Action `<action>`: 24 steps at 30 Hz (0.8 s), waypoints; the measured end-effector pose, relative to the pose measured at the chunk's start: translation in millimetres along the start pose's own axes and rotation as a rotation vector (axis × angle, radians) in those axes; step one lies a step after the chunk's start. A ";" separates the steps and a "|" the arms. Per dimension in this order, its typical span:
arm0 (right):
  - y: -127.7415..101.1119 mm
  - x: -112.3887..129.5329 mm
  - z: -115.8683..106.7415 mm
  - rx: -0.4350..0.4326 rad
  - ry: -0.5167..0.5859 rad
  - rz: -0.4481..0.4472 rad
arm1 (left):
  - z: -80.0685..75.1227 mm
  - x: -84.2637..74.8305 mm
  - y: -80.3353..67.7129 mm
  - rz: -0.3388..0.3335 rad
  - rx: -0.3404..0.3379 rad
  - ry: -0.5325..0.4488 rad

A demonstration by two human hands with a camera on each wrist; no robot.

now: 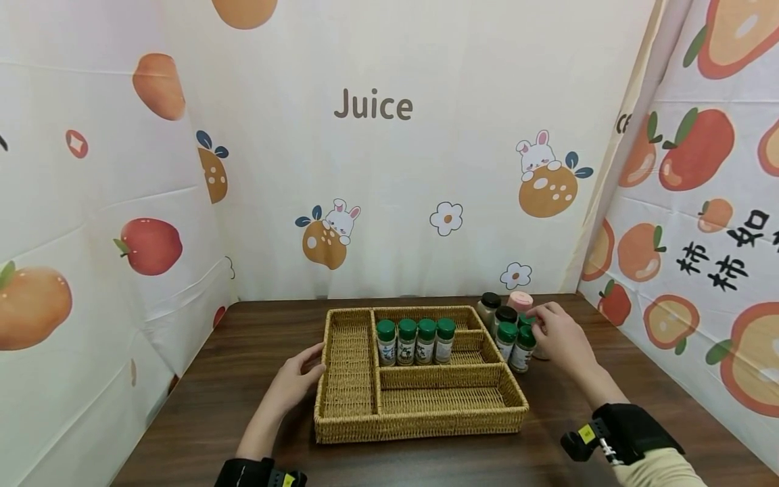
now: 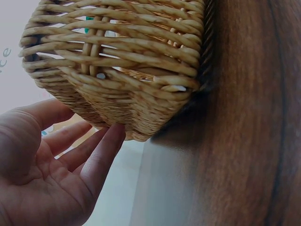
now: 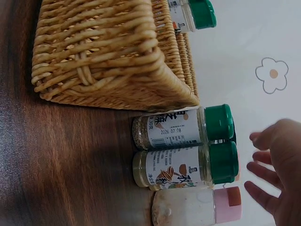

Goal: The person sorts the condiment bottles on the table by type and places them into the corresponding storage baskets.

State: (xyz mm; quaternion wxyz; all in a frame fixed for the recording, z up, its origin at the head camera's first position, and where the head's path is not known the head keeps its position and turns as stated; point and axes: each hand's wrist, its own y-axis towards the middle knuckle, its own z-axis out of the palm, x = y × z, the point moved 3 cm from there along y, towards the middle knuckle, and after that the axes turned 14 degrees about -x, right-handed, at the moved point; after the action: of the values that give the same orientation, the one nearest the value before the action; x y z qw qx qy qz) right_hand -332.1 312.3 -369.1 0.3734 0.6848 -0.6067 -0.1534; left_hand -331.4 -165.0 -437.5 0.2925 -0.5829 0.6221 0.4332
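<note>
A woven basket (image 1: 450,425) with several compartments sits on the table. My left hand (image 1: 290,383) is at its left wall; in the left wrist view extended fingertips touch the wicker (image 2: 117,106). Several green-capped spice jars (image 1: 406,343) stand in a row in the middle compartment. Right of the basket stands a cluster of jars, among them a green-capped jar (image 1: 522,350) at the front. My right hand (image 1: 562,338) hovers over this cluster, fingers close to the green lids. In the right wrist view the hand (image 3: 277,169) has loosely bent fingers, apart from the lids.
Behind the green lids stand black-capped jars (image 1: 489,306) and a pink-capped jar (image 1: 520,300). Dark wooden table (image 1: 243,352) surrounds the basket. Printed cloth (image 1: 389,169) hangs at the back and along both sides.
</note>
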 end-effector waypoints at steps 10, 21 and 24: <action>-2.7 16.7 13.4 0.067 0.029 -0.291 | -0.4 -0.5 -0.3 0.007 -0.002 0.003; -3.1 19.2 21.2 0.116 -0.080 -0.346 | -0.1 -0.8 -0.3 0.008 -0.007 0.009; -2.2 23.3 18.4 0.146 -0.090 -0.325 | -0.1 -0.1 -0.2 0.005 -0.008 0.010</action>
State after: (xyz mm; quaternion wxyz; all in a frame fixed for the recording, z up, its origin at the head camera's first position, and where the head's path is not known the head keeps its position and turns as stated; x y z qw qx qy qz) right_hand -337.6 284.3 -377.4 0.2658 0.7915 -0.5137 -0.1977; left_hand -331.2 -165.1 -437.4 0.2859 -0.5845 0.6233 0.4338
